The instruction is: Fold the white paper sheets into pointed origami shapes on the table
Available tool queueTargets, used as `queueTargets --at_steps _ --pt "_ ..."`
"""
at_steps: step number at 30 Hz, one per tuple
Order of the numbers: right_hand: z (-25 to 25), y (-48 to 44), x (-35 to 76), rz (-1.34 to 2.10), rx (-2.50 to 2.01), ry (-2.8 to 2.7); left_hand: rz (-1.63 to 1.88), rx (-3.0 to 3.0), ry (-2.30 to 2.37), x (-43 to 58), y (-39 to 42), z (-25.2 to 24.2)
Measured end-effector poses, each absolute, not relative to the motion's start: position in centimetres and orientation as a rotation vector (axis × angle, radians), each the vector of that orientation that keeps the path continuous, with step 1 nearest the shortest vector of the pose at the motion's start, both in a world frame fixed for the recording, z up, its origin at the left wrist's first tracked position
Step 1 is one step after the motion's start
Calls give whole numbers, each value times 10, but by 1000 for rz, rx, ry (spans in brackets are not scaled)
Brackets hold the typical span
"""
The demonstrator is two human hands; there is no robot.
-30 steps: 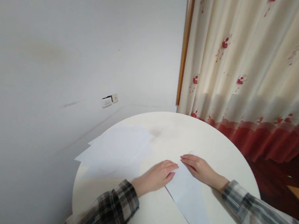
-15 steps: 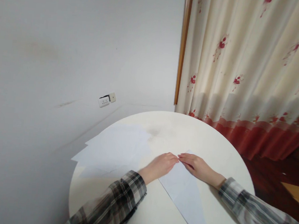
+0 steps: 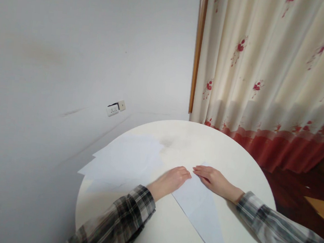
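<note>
Basically, left hand (image 3: 174,179) and right hand (image 3: 214,180) touch far end of white paper (image 3: 203,211), near right on counter (image 3: 219,144); unclear whether either grip pinches it. Loose sheets (image 3: 128,156) lie left.

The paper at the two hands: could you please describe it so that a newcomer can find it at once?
On the round white table, loose white sheets overlap at the far left. To their right, the paper runs from the left hand and the right hand down to the picture's bottom edge. Unlike those sheets, it lies apart and narrows towards the viewer.
</note>
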State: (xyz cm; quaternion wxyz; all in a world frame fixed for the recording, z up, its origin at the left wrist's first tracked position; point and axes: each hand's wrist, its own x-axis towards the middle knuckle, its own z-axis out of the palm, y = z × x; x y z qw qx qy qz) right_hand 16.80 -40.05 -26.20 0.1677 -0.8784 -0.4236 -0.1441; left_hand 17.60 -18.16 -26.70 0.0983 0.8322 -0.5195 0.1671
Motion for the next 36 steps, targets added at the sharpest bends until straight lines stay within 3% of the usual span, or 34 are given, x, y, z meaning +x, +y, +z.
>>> queueTargets --at_steps 36 --pt "-257 -398 167 -439 -2530 -1196 495 2481 -1530 128 -125 -266"
